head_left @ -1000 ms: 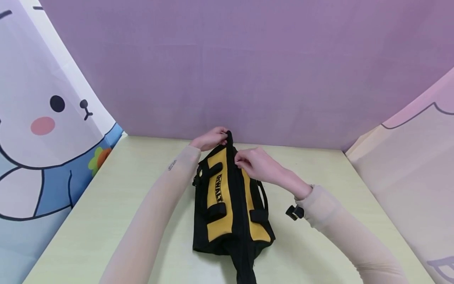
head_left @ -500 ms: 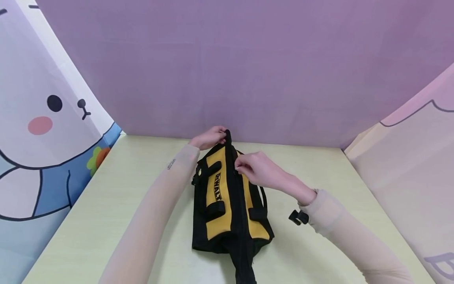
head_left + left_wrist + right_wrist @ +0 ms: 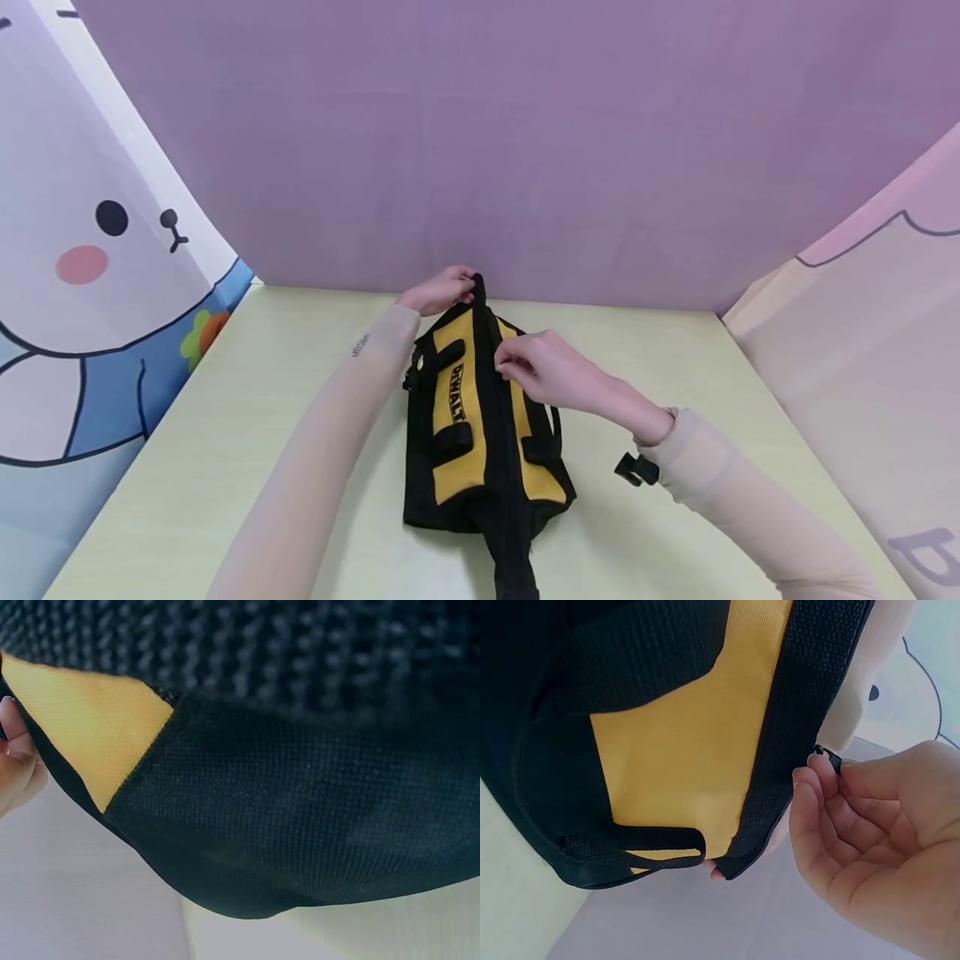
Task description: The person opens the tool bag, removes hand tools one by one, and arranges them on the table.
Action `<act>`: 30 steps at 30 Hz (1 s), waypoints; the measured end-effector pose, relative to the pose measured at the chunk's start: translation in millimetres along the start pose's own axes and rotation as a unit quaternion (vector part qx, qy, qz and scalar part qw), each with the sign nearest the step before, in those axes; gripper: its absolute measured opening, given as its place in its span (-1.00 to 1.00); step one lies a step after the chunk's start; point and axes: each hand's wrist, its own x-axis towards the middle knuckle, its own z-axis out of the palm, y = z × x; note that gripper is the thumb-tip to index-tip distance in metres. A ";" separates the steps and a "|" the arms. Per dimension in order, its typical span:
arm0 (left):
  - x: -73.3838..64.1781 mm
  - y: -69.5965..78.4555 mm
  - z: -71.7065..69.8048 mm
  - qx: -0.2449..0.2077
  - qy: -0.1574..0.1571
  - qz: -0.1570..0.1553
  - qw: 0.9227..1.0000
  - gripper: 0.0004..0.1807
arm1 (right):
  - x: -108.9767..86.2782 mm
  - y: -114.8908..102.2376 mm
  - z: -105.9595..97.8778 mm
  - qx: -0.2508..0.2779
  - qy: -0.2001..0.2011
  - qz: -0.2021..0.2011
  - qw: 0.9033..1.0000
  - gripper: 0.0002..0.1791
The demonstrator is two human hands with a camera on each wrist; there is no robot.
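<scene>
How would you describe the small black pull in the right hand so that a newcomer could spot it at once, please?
On the pale table sits a yellow and black bag with a black strip along its top. Beside that strip, the right hand pinches the pull. Unlike the bag's broad straps, it is tiny and partly hidden by the fingers.

Cannot fully see the black tab (image 3: 832, 760) (partly covered by the right grip (image 3: 889, 840)), nor the bag (image 3: 483, 417), cropped at its near end.
</scene>
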 end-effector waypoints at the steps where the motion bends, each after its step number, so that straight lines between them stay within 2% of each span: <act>1: 0.3 0.4 -0.3 0.000 0.001 -0.001 1.000 -0.73 | -0.6 -0.9 -0.5 0.001 -0.001 0.000 1.000 -0.88; 14: -5.3 6.3 -2.6 0.010 -0.004 -0.006 1.000 -0.73 | -8.5 -12.3 -1.9 0.011 -0.010 0.001 1.000 -0.89; 25: -6.8 5.0 -1.0 0.014 -0.002 -0.005 1.000 -0.70 | -19.4 -21.9 -1.3 0.013 -0.008 -0.010 1.000 -0.90; 30: -4.0 1.3 -3.6 0.021 -0.007 0.004 1.000 -0.68 | -22.9 -24.9 -1.1 0.034 -0.019 -0.012 0.999 -0.90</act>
